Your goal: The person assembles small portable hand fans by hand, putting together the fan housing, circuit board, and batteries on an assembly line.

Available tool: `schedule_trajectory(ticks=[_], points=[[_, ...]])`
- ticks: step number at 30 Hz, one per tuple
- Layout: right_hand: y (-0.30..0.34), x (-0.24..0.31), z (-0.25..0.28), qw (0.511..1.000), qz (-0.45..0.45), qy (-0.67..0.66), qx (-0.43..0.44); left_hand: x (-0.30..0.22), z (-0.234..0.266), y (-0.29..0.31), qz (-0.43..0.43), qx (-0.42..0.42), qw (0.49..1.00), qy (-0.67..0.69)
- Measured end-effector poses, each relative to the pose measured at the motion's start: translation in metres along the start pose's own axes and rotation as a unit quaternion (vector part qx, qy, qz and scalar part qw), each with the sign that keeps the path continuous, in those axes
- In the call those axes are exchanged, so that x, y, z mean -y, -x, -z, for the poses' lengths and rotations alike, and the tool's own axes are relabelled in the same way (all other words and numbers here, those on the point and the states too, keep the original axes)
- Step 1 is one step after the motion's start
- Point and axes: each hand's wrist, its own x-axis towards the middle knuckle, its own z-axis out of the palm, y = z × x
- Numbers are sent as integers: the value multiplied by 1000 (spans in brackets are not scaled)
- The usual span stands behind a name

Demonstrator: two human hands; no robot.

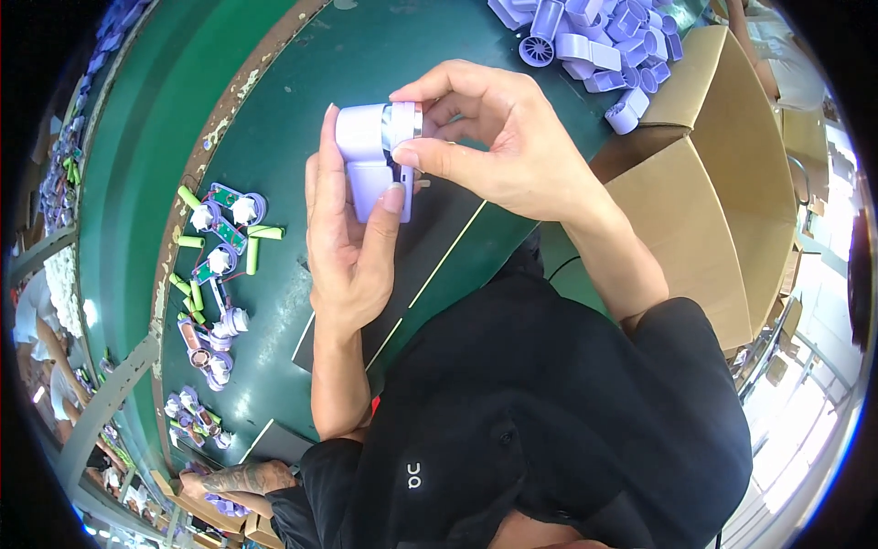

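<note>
Head view | lavender housing [362, 135] upper centre of frame, between both hands | left hand [349, 261] cradling its body from left and below, thumb at lower right edge | right hand [501, 137] pinching its round end piece [401, 122] | lavender shells [576, 49] heaped upper right

a broad, dark green bench [274, 119] fills the middle, bordered on the left by a brown edge strip [229, 103] with chipped, flaking paint. beyond it runs a long, smooth, brighter green band [187, 73], crossed by a flat grey metal bar [114, 392]. at the lower right, bright windows [800, 448] with pale frames glare white; glossy patches of light [242, 403] shine on the bench toward its left side.
</note>
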Motion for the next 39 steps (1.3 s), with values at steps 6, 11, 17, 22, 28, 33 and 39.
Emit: schedule_trajectory(ticks=[6,11,17,22,28,33,39], points=[[-2,-3,2,995,58,78,-10,0,0,-1,1,37,998,-51],[-2,-5,2,992,69,102,-8,-4,-6,-3,69,25,994,86],[-19,-13,12,979,135,149,12,0,-5,1,100,58,978,176],[-27,-9,0,991,103,86,26,-10,-15,4,136,68,971,184],[-25,-15,-4,980,134,117,-90,-5,-22,17,11,10,998,-62],[-27,-8,-6,962,151,203,-105,5,-22,13,-73,-49,977,-195],[-28,-12,-7,971,127,153,-134,1,-22,10,-112,-22,948,-298]])
